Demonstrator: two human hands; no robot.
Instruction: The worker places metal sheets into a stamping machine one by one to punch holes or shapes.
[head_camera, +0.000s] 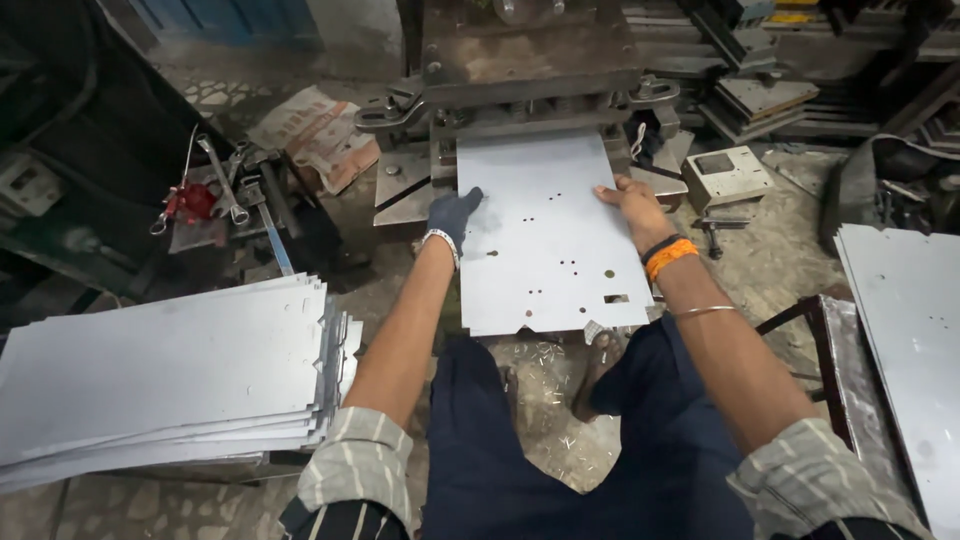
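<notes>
I see my left hand (455, 213), in a dark glove, gripping the left edge of the punched metal sheet (545, 235), and my bare right hand (630, 200) gripping its right edge. The sheet's far end sits under the press (530, 60). If it slides crooked, I think holes land wrong, and sharp edges could cut bare fingers

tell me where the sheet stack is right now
In the head view, the sheet stack lies low on the person's left, beside the left arm, below the red tool.
</notes>
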